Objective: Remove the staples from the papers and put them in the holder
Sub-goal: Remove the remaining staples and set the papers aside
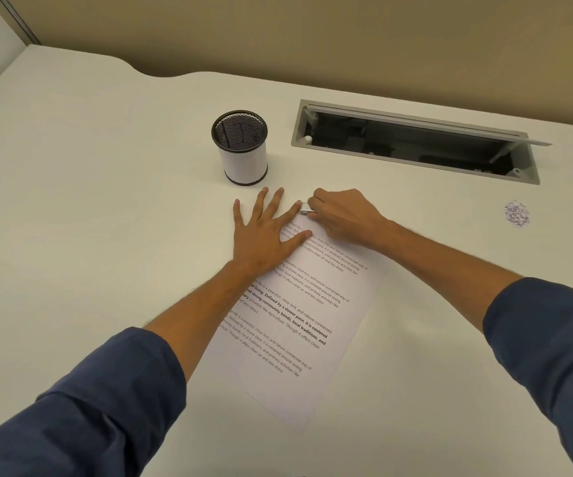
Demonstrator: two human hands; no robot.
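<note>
Head: R hand grips remover.

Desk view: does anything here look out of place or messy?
Two things. A small crumpled scrap lies alone on the desk, far right of the papers. The hatch set into the desk stands open, showing the dark cavity inside. The papers lie at a slant, pinned by the left hand.

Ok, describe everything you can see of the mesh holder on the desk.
The holder is a round cup of dark wire mesh with a dark rim and base, its side looking white, perhaps lined. It stands upright on the white desk, beyond the left hand and left of the open cable hatch. Nothing touches it; its contents are unclear.
</note>
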